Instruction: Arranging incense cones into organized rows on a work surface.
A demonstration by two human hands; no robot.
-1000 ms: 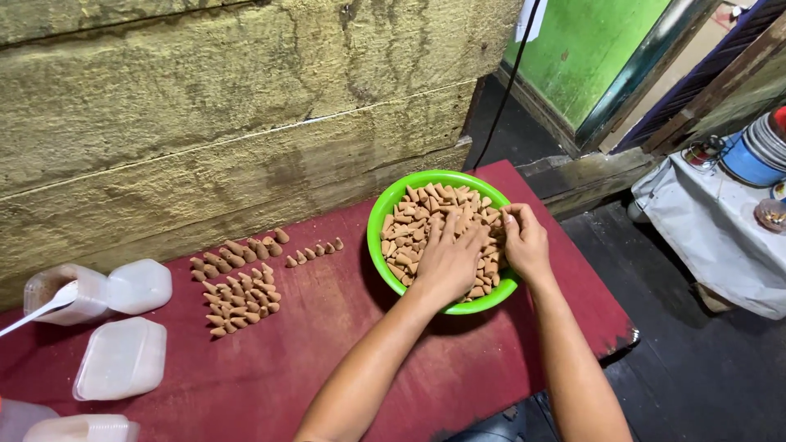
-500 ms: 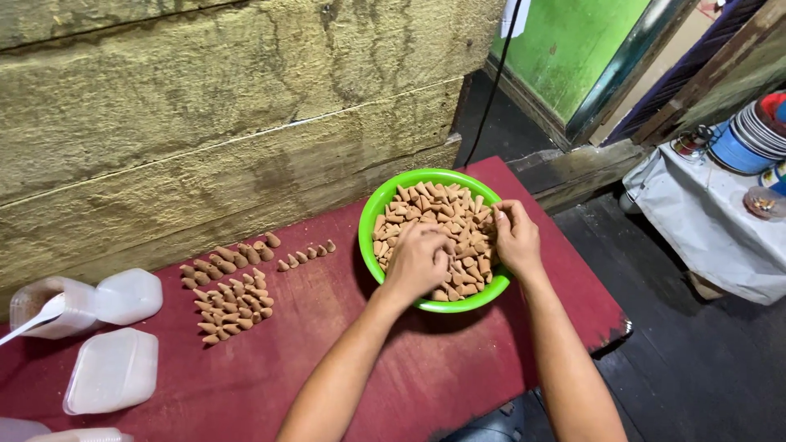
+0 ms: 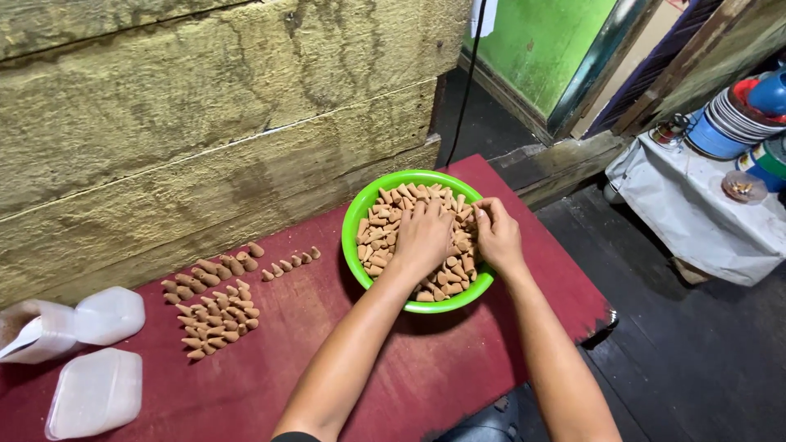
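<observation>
Both hands, left hand (image 3: 424, 237) and right hand (image 3: 496, 236), rest loosely curled on small tan cones (image 3: 385, 225) heaped in a green bowl (image 3: 354, 229).

This looks like a small home workshop for handmade goods: across the upper left of the frame runs a rough, weathered plank wall (image 3: 205, 123), and below it a worn red board table (image 3: 327, 360) carries rows of small brown cones (image 3: 213, 315) and a green bowl (image 3: 358, 214) full of them. At right, a dark wooden floor (image 3: 696, 352), a green-painted door (image 3: 544, 41) and a cloth-covered stand (image 3: 704, 221) with stacked plates (image 3: 725, 123) point to a lived-in house.
</observation>
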